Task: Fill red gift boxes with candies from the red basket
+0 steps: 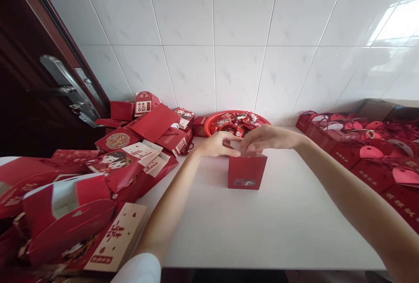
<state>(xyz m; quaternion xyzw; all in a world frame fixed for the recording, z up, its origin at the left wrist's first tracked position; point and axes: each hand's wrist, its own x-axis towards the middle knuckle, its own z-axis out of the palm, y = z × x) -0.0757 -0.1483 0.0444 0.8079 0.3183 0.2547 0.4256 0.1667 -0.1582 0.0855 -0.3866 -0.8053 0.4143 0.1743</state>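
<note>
A person's two bare hands meet over a small red box (246, 173) that stands upright and open-topped on a white tabletop (262, 230). The left hand (216, 144) grips the box's upper left edge, with its thumb across the near rim. The right hand (270, 137) arches over the opening from the other side, fingers bent downward; whether it pinches anything is hidden. The front of the box, just below the hands, has a small patterned oval near its base. Just beyond the hands, an orange-red plastic basket (266, 122) holds shiny red packets (240, 121). Left of the hands, a loose pile of red boxes (153, 123), some with cream panels and Chinese characters, spreads toward the viewer beside the left forearm. Well to the right, red boxes with rounded tops and cords (343, 150) stand packed together. Behind everything rises a white tiled wall (185, 8).
</note>
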